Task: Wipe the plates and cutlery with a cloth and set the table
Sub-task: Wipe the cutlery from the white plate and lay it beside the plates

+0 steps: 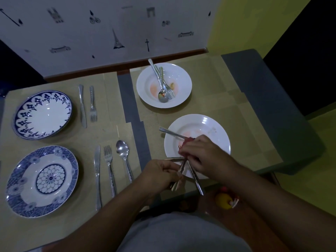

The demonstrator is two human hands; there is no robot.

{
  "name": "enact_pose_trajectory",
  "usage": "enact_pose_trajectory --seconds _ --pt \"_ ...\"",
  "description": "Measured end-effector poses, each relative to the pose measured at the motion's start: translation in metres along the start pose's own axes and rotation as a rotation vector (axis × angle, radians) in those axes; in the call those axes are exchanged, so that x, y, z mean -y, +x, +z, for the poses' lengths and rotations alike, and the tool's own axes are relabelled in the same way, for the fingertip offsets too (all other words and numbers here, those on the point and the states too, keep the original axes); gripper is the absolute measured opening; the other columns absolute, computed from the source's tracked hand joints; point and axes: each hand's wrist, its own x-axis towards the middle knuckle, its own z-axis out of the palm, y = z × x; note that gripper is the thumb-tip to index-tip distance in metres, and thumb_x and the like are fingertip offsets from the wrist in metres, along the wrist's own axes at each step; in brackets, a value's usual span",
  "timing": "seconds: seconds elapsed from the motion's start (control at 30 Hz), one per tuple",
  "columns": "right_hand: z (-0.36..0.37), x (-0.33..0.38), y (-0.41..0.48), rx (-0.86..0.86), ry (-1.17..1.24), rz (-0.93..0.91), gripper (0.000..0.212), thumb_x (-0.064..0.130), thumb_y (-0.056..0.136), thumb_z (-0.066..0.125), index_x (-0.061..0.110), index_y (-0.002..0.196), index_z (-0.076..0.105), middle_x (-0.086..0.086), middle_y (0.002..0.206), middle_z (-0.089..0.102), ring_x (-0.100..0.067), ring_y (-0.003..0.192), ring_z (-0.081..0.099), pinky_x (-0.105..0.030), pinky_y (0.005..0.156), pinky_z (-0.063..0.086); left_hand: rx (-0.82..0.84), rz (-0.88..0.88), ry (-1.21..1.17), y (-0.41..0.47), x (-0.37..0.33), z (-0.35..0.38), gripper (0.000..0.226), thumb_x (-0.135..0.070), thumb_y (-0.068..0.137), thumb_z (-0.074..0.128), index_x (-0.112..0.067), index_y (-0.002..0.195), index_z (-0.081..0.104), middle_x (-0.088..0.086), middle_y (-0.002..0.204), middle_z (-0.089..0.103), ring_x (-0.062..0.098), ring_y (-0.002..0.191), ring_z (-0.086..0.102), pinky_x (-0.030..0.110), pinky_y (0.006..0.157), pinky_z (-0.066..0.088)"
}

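Cutlery is bunched above the near white plate in the curled fingers of your left hand while your right hand pinches the red cloth round one piece, mid-wipe; next, probably, laying it on the desk.

Two blue plates, two white plates. Laid out: two knives, two forks, one spoon. One cloth. Held cutlery overlaps, count unclear.

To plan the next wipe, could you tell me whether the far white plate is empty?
Not empty: the far white plate holds a spoon and a fork, and pinkish smears show on its surface.
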Motion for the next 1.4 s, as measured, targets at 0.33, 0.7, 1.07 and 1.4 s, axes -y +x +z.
enact_pose_trajectory --seconds 0.33,0.7,1.07,1.4 --pt "-0.007 0.000 0.007 -0.010 -0.022 0.049 0.026 0.013 0.086 0.065 0.024 0.110 0.068 0.012 0.109 0.067 -0.013 0.100 0.044 -0.028 0.084 0.045 0.001 0.052 -0.031 -0.004 -0.003 -0.006 0.013 0.003 0.089 0.067 0.000 0.098 0.076 0.020 0.089 0.076 0.016 0.067 0.071 0.022 0.058 0.054" --pt "-0.027 -0.017 0.018 -0.242 -0.023 0.319 0.030 0.014 0.087 0.067 0.025 0.115 0.069 0.005 0.106 0.065 -0.015 0.107 0.046 -0.025 0.080 0.043 -0.028 -0.013 -0.160 0.004 -0.007 -0.006 0.014 -0.001 0.092 0.066 -0.008 0.092 0.077 0.011 0.080 0.074 0.018 0.069 0.065 0.029 0.066 0.055" --pt "-0.016 -0.003 0.015 -0.142 0.042 0.236 0.023 0.016 0.088 0.064 0.023 0.110 0.067 0.006 0.104 0.066 -0.005 0.100 0.039 -0.025 0.085 0.039 -0.120 -0.063 -0.136 0.016 -0.014 -0.005 0.019 -0.008 0.099 0.054 -0.009 0.100 0.073 0.001 0.076 0.063 0.014 0.072 0.052 0.026 0.066 0.043" --pt "-0.013 0.007 0.014 -0.224 0.064 0.166 0.037 0.012 0.084 0.069 0.023 0.119 0.065 0.005 0.109 0.067 -0.009 0.101 0.042 -0.025 0.083 0.042 -0.192 -0.018 -0.084 0.018 -0.019 -0.004 0.021 -0.012 0.103 0.051 -0.007 0.108 0.071 0.009 0.093 0.071 0.012 0.075 0.066 0.016 0.060 0.053"
